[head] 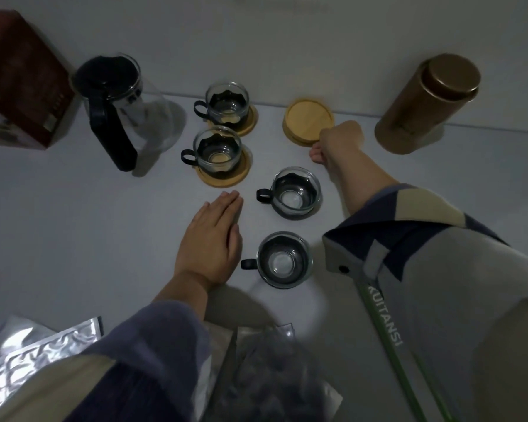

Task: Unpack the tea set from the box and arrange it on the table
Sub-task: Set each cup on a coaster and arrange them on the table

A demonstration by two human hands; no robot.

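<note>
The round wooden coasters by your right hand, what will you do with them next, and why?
Probably lift one coaster off the stack that the right hand is gripping and slide it under a bare cup. The two far cups already sit on coasters, while the two near cups stand directly on the table. The left hand rests flat, holding nothing.

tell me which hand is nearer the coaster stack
Right. The right hand is closed on the near right edge of the coaster stack, touching it. The left hand lies flat on the table, well short of it, beside the two bare cups.
</note>
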